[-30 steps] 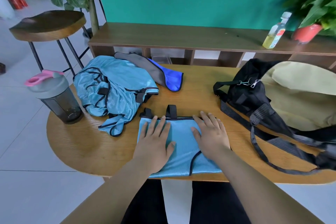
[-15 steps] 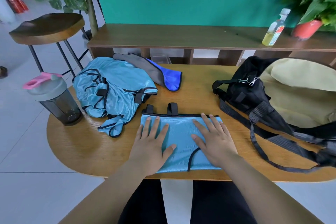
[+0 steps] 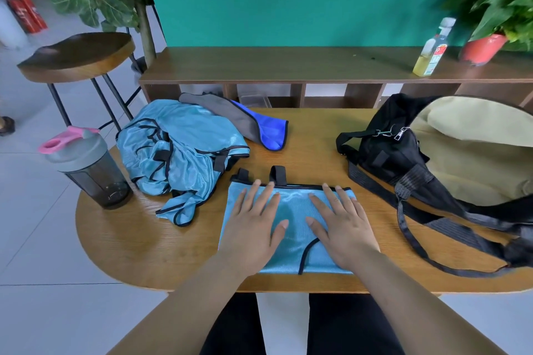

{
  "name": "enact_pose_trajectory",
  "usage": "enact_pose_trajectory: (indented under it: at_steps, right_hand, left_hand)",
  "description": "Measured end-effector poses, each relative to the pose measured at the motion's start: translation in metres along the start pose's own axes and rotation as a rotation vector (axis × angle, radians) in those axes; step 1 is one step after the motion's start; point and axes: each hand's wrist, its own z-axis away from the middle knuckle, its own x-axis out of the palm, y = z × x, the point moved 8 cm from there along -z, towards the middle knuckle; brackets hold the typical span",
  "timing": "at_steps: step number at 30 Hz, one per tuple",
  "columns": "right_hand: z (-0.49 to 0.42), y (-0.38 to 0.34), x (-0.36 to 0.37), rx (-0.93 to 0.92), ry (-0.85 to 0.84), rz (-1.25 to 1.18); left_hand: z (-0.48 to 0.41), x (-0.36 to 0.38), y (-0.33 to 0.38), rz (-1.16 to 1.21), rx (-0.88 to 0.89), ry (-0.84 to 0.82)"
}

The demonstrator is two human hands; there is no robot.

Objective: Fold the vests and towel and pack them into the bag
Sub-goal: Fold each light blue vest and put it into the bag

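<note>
From my feed the bag (image 3: 403,153) is cut off at the right edge of the frame, so I see only its black end, its tan lining gaping open and one long strap looping over the table (image 3: 144,239). The crumpled light-blue heap (image 3: 178,153) at the left back is too bunched for me to count how many vests are in it. The towel (image 3: 259,124), grey on one side and blue on the other, has its left end tucked behind that heap. What I can count: one folded vest (image 3: 294,207), one towel, one bag, one shaker bottle (image 3: 89,170) with a pink loop on its lid standing at the table's left edge, and two black loops poking out past the folded vest's far edge. The folded vest lies flat at the near edge of the table, right in front of me, between the heap and the bag and touching neither. My left hand (image 3: 253,228) and right hand (image 3: 343,225) both lie palm-down on it, side by side, fingers straight and spread toward its far edge. Neither hand grasps anything; they only press the cloth flat, and the palms hide much of its middle.
</note>
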Motion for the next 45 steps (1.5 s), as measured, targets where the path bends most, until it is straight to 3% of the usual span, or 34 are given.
enact_pose_trajectory:
  at_steps: [3, 7, 17, 19, 22, 25, 30, 32, 35, 39, 42, 45]
  right_hand:
    - [0.000, 0.001, 0.001, 0.003, -0.005, 0.009]
    - [-0.001, 0.000, 0.001, -0.001, -0.002, -0.007]
    - [-0.001, 0.001, 0.001, 0.004, 0.004, -0.021]
    - [-0.001, 0.002, 0.001, 0.002, 0.005, -0.019]
    - [-0.001, 0.002, 0.000, 0.002, 0.015, -0.028]
    - [-0.001, 0.002, 0.001, 0.004, 0.011, -0.030]
    - [-0.001, 0.003, 0.002, 0.003, -0.003, -0.042]
    - [-0.001, 0.003, 0.001, 0.008, -0.011, -0.051]
    - [0.002, 0.006, -0.008, -0.002, 0.017, -0.208]
    - [0.012, 0.046, -0.036, 0.152, 0.254, -0.842]
    - [0.014, 0.082, -0.042, 0.264, 0.341, -0.776]
    - [0.002, 0.093, -0.034, 0.276, 0.237, -0.557]
  left_hand:
    - [-0.026, 0.006, 0.022, -0.005, 0.060, -0.009]
    - [-0.052, 0.031, 0.001, -0.045, -0.080, -0.147]
    - [-0.054, 0.042, -0.006, -0.038, -0.066, -0.176]
    - [-0.052, 0.037, -0.004, 0.002, -0.049, -0.115]
    - [-0.043, 0.010, -0.005, 0.052, -0.058, 0.135]
    - [-0.026, -0.010, -0.016, 0.055, -0.166, 0.314]
    - [-0.014, 0.030, -0.047, -0.013, -0.340, -0.114]
    - [-0.017, 0.033, -0.047, -0.005, -0.344, -0.172]
    - [-0.018, 0.027, -0.047, -0.003, -0.326, -0.091]
    - [-0.006, -0.004, -0.038, 0.035, -0.241, 0.194]
    - [0.003, -0.010, -0.009, 0.093, -0.149, 0.188]
    - [0.004, 0.003, 0.038, 0.186, -0.059, -0.023]
